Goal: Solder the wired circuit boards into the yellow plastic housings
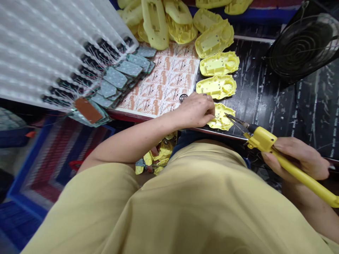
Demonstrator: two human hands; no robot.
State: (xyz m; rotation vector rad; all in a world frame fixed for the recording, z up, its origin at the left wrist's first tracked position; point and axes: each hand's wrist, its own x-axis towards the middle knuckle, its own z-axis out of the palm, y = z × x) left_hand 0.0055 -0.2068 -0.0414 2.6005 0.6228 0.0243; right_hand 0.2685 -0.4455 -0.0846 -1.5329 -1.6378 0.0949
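Observation:
My right hand (pixel 302 157) is wrapped round the grip of a yellow soldering iron (pixel 265 139). The iron's dark metal tip, with a thin feed guide beneath it, points left into the nearest yellow plastic shell half (pixel 221 121). My left hand (pixel 198 109) lies over the left end of this shell. Its fingers are curled and pressed together, and whatever is between them is hidden. Just above, more shell halves lie open side up in a column, among them a second yellow shell half (pixel 215 87) and a third yellow shell half (pixel 219 64).
Beside my left hand, a small black ring-shaped part (pixel 183 97) lies near a printed sheet (pixel 164 81). Green circuit boards (pixel 116 77) with wires are stacked at left against white foam (pixel 58 42). A black fan (pixel 302 46) stands at back right. Yellow shells (pixel 155 24) pile up behind.

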